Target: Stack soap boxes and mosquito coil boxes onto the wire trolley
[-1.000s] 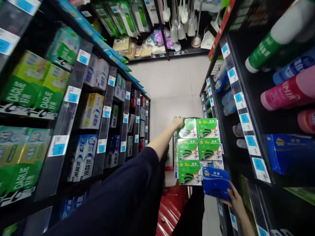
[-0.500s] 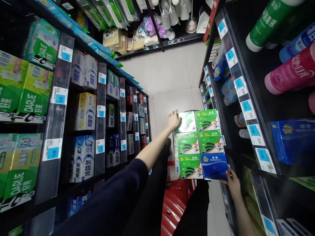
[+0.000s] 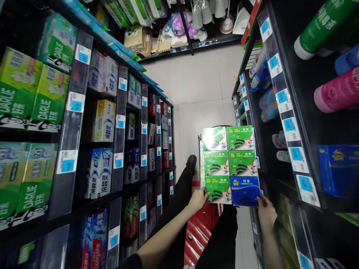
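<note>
Six mosquito coil boxes lie in a two-by-three block between the shelves: several green ones, such as the green mosquito coil box (image 3: 217,187) at the near left, and one blue mosquito coil box (image 3: 245,191) at the near right. My left hand (image 3: 198,199) is closed at the near-left corner of the block, its fingers against the green box. Over at the near-right corner, my right hand (image 3: 266,210) has its curled fingers on the edge of the blue box. The undersides of the boxes are hidden.
On the left, shelves hold toothpaste boxes (image 3: 47,99). Bottles (image 3: 336,89) and a blue pack (image 3: 339,170) stand on the right shelves. A red plastic stool-like object (image 3: 196,233) is between my legs. Tiled floor (image 3: 199,82) runs ahead to a back shelf.
My left hand has come from the far-left corner of the block back to its near-left corner. My right hand stays at the blue box. The view has shifted slightly.
</note>
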`<control>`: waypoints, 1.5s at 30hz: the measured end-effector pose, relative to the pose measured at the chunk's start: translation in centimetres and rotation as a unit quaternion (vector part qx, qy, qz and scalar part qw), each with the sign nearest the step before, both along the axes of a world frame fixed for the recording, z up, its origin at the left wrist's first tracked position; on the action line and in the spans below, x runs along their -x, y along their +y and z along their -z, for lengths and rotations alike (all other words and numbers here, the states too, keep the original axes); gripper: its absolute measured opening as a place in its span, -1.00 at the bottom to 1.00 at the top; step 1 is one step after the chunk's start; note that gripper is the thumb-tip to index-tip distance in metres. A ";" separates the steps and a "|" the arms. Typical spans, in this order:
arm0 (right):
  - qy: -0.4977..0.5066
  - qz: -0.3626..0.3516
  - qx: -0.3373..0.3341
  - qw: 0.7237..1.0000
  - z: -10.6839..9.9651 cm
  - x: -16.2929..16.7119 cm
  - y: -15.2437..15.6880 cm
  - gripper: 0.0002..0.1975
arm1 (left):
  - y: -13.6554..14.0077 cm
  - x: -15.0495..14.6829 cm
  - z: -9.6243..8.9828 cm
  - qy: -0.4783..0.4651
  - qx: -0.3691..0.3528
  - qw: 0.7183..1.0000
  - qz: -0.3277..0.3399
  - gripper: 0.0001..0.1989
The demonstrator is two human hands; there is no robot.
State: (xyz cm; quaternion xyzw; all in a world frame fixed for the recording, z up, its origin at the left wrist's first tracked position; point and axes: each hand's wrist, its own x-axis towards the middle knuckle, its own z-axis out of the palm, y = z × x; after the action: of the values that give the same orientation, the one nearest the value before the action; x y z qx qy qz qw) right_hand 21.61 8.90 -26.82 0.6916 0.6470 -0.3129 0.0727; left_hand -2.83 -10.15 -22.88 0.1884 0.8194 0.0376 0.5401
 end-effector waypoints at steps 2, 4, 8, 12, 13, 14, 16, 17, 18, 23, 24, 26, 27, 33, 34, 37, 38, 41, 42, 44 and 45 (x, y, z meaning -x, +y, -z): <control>-0.021 -0.012 0.010 1.000 -0.2 0.0 0.3 -0.45 | 0.4 -0.5 0.2 0.000 0.000 1.000 0.000 -0.79; -0.031 -0.019 0.025 0.999 -0.3 0.0 0.6 -0.46 | 0.7 -0.8 0.2 0.017 0.006 1.000 -0.002 -0.80; -0.046 -0.023 0.033 0.998 -0.4 0.2 0.8 -0.47 | 0.9 -0.7 0.2 0.097 0.048 0.994 0.020 -0.64; -0.047 -0.014 0.035 0.998 -0.3 0.4 1.0 -0.47 | 0.9 -0.2 0.6 0.068 0.050 0.995 0.055 -0.62; -0.043 -0.010 0.036 0.998 -0.3 0.4 1.1 -0.47 | 1.0 -0.2 0.7 0.061 0.046 0.996 0.054 -0.63; -0.040 -0.007 0.040 0.998 -0.3 0.4 1.3 -0.47 | 1.0 -0.2 0.8 0.057 0.044 0.996 0.052 -0.63; -0.047 -0.005 0.055 0.997 -0.3 0.4 1.6 -0.48 | 1.1 -0.4 0.8 0.051 0.042 0.997 0.044 -0.63; -0.055 -0.005 0.064 0.996 -0.4 0.4 1.8 -0.49 | 1.1 -0.4 0.8 0.049 0.040 0.997 0.039 -0.63; -0.063 -0.006 0.075 0.995 -0.5 0.4 1.9 -0.50 | 0.9 -0.5 0.8 0.046 0.034 0.998 0.033 -0.63; -0.105 -0.023 0.049 0.993 -1.5 1.4 2.3 -0.49 | -0.3 1.3 0.8 0.045 -0.005 0.999 -0.025 -0.71; -0.107 -0.032 0.025 0.993 -1.8 2.1 2.7 -0.46 | 0.0 2.4 1.0 0.059 -0.013 0.997 -0.044 -0.72; -0.078 -0.068 -0.031 0.994 -2.1 4.2 4.2 -0.38 | 1.6 5.7 1.4 0.108 -0.052 0.988 -0.097 -0.69; -0.052 -0.094 -0.055 0.993 -2.1 5.6 5.3 -0.36 | 3.1 7.7 1.6 0.136 -0.083 0.980 -0.121 -0.67; 0.013 -0.209 -0.103 0.972 -0.2 15.5 13.0 -0.23 | 14.5 20.2 3.0 0.209 -0.249 0.939 -0.116 -0.48; 0.013 -0.217 -0.105 0.970 0.3 16.6 13.8 -0.24 | 15.7 21.4 3.3 0.191 -0.245 0.946 -0.093 -0.49; -0.010 -0.219 -0.099 0.971 1.6 18.3 14.8 -0.24 | 17.2 22.6 4.1 0.162 -0.224 0.958 -0.074 -0.55; -0.026 -0.215 -0.089 0.972 1.8 18.5 14.8 -0.23 | 17.2 22.5 4.2 0.163 -0.218 0.959 -0.078 -0.57; -0.060 -0.213 -0.061 0.973 2.2 18.6 14.0 -0.22 | 16.9 21.7 4.1 0.174 -0.215 0.957 -0.089 -0.59; -0.061 -0.212 -0.059 0.974 2.1 18.6 13.7 -0.22 | 16.8 21.5 4.1 0.176 -0.218 0.955 -0.092 -0.59; -0.050 -0.204 -0.067 0.975 1.9 18.5 13.0 -0.20 | 16.6 21.4 3.9 0.177 -0.228 0.953 -0.094 -0.58; -0.041 -0.195 -0.076 0.977 1.7 18.3 12.6 -0.19 | 16.5 21.4 3.9 0.176 -0.234 0.951 -0.096 -0.56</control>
State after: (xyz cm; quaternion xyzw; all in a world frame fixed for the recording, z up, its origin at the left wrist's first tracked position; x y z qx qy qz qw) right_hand 3.32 21.54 -28.57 0.5677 0.7880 -0.2134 0.1060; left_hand -24.23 6.33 -26.79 0.2336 0.8839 0.2467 0.3214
